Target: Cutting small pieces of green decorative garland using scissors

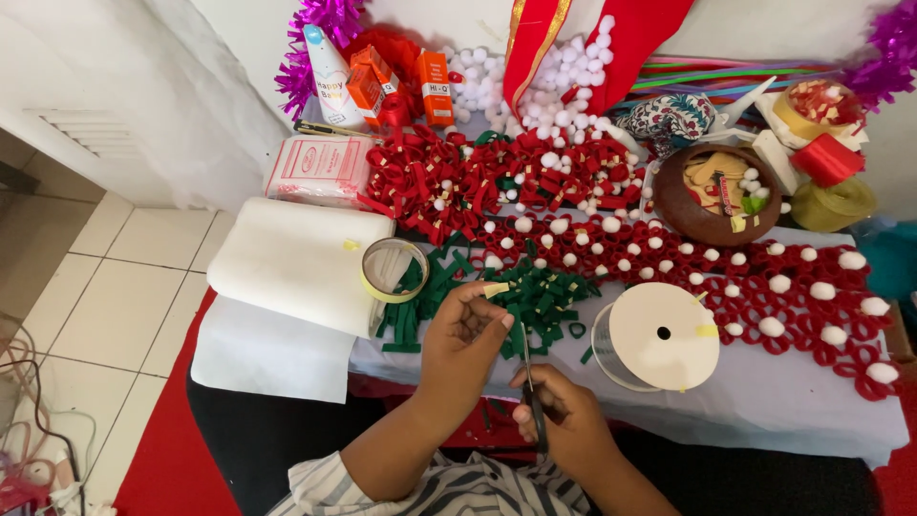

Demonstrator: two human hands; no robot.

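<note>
Left hand pinching green felt strip, right hand gripping scissors; many green loops finished, red chain assembled.

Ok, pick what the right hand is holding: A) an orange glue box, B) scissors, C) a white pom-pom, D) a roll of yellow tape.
B: the right hand grips scissors whose blades point up toward the green strip pinched by the left hand.
</note>
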